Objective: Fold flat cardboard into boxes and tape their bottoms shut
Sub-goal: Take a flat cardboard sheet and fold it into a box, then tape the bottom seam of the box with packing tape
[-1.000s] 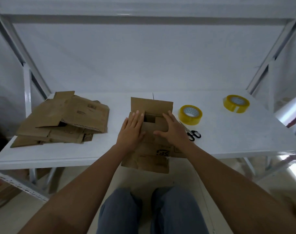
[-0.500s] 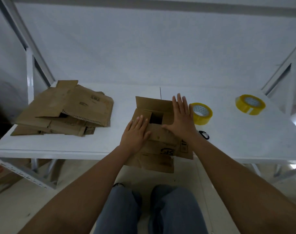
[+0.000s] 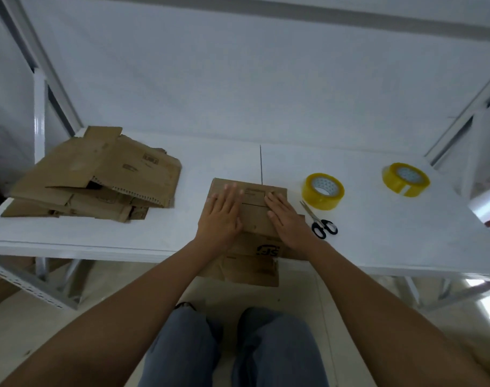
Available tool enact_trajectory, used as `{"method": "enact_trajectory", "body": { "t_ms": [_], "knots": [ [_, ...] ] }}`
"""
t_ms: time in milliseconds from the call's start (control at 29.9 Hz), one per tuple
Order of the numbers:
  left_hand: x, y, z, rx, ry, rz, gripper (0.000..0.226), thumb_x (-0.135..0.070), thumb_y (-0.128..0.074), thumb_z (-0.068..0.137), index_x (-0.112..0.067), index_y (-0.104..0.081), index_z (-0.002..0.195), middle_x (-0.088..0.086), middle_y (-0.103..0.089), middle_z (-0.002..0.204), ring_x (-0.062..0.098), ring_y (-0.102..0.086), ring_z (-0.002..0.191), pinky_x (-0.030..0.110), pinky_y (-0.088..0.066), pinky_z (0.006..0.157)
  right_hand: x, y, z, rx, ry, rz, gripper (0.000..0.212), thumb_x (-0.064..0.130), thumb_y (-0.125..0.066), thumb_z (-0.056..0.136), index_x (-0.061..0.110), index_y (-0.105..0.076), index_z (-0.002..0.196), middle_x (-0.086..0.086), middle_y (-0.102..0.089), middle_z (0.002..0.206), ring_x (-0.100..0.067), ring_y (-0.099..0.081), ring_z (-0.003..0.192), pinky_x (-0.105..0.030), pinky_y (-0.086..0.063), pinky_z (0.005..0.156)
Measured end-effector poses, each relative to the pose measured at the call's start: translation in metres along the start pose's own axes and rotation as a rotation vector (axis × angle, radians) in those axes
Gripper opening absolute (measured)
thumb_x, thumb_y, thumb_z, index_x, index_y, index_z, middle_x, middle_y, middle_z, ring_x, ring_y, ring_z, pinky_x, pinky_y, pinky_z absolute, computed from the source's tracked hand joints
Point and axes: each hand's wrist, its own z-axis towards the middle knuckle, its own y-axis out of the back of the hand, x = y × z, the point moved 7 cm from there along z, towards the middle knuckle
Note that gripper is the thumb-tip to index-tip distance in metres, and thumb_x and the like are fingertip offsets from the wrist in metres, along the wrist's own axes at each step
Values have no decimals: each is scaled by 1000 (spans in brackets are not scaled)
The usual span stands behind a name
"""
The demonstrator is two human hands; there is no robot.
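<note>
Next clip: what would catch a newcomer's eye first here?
Two hands, left hand and right hand, press flat on the closed flaps of a cardboard box at the white table's near edge. Right of the box lie black-handled scissors and two yellow tape rolls; a stack of flat cardboard sits on the left.

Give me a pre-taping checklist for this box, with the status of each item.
1. Flaps folded down flat on the box: ok, both lie closed under the hands.
2. Left hand pressing its flap: ok, fingers straight.
3. Right hand pressing its flap: ok, fingers straight.
4. Tape within reach: ok, the nearer roll sits just right of the box; no strip on the seam yet.
5. Scissors to hand: ok, beside the right hand.
6. Box fully supported: not ok, its near part overhangs the table edge.
</note>
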Motion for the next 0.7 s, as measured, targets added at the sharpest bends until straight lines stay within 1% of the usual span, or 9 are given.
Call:
{"method": "enact_trajectory", "body": {
  "t_ms": [67,134,201,268,334,401,468,535,702],
  "knots": [
    [-5,-8,7,93,-3,4,75,-38,13,82,-10,4,151,8,9,159,19,14,145,34,9,116,-2,2,6,42,27,-9,48,28,-24,105,18,-16,151,4,-9,159,-10,0,146,-24,-1,117],
    [-5,-14,13,131,41,-2,66,-34,5,90,-11,4,152,5,7,160,17,8,147,35,5,118,-2,3,12,22,23,30,47,26,-26,105,17,-19,150,3,-11,159,-12,-2,146,-25,-2,117],
    [-6,-16,18,138,81,9,56,-30,-7,100,-13,1,152,5,6,160,17,6,148,37,1,120,-7,5,17,-92,-73,210,47,24,-30,104,15,-22,150,0,-13,158,-14,-5,147,-26,-3,117],
    [-10,-14,26,159,125,-39,56,-27,-22,102,-16,-2,153,5,5,161,18,7,148,38,3,120,-24,11,17,-286,-271,468,47,21,-30,104,13,-22,149,-3,-13,159,-16,-7,146,-29,-6,118],
    [-17,-14,35,161,126,-68,57,-23,-28,101,-19,-5,153,5,3,161,18,6,148,37,3,119,-47,20,13,-440,-424,564,48,19,-30,104,11,-21,150,-6,-14,159,-18,-11,146,-32,-10,119],
    [-22,-16,42,140,103,-70,55,-24,-26,102,-22,-7,153,4,2,161,18,5,148,37,3,119,-72,30,11,-448,-477,429,51,20,-33,103,11,-18,150,-6,-13,159,-20,-11,146,-34,-11,118],
    [-23,-19,46,111,102,-60,53,-27,-22,103,-24,-6,153,3,1,161,17,5,148,37,3,119,-95,38,12,-354,-473,207,55,24,-37,102,14,-16,151,-8,-10,159,-23,-6,146,-35,-11,116],
    [-22,-22,51,103,122,-69,53,-29,-20,103,-26,-5,153,2,1,161,16,6,148,37,3,120,-114,45,18,-284,-449,17,57,29,-43,100,18,-20,151,-12,-11,158,-28,-7,146,-39,-15,115],
    [-24,-27,66,97,148,-85,52,-31,-19,103,-28,-7,153,-1,1,161,13,4,147,35,2,120,-143,48,32,-177,-417,-282,57,39,-42,98,23,-24,150,-14,-33,149,-31,-27,137,-44,-30,108]
  ]
}}
